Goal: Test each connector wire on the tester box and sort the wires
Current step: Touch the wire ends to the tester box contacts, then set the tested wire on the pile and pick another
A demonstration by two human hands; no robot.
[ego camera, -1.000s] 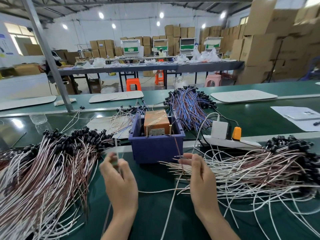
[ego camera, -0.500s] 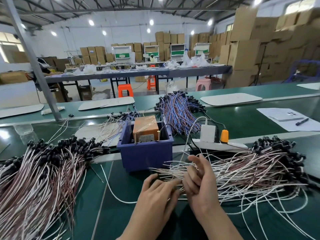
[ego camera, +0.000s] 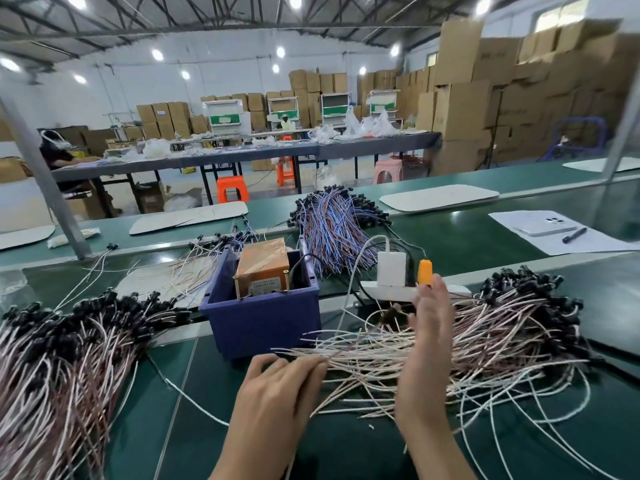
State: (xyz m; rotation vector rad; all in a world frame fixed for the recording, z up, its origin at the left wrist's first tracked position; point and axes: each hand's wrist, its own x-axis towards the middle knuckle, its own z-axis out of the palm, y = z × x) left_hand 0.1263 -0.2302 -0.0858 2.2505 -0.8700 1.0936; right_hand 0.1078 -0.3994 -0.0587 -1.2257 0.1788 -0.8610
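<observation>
white-pink wire pile (ego camera: 502,344) on green surface (ego camera: 180,445), right of blue bin (ego camera: 263,323) holding tester box (ego camera: 263,268) | left hand (ego camera: 277,393) fingers relaxed, resting on wire ends | right hand (ego camera: 426,362) fingers straight, together, above pile

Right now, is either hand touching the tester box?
No: the left hand and right hand are both at the wire pile, apart from the tester box in the blue bin.
</observation>
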